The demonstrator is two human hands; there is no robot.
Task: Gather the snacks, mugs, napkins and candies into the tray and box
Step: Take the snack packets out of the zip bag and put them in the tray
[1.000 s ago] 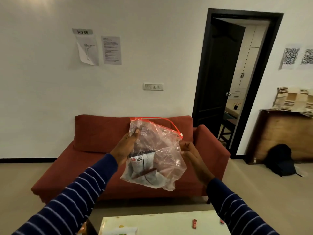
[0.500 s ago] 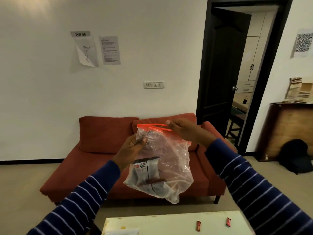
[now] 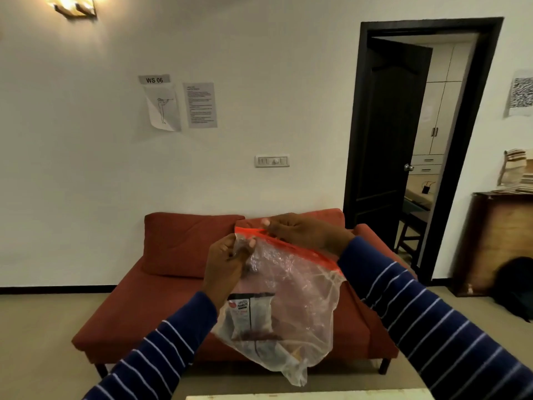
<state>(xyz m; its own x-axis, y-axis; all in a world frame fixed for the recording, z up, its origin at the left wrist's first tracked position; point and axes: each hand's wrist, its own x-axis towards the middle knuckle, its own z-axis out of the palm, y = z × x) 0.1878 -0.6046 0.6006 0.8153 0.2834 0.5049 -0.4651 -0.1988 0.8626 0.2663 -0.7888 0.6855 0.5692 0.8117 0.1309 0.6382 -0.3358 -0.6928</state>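
We hold a clear bag (image 3: 291, 298) up in the air in front of the red sofa (image 3: 178, 255). Our left hand (image 3: 225, 264) pinches the bag's top corner. Our right hand (image 3: 302, 232) pinches its red strip (image 3: 305, 252). The bag looks thin, soft and floppy, and light. A peanut packet (image 3: 250, 316) sags at the bottom. We think the red strip is the best place to hold.

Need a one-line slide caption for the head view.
Both hands, left and right, pinch a peanut-filled bag at its red zip.
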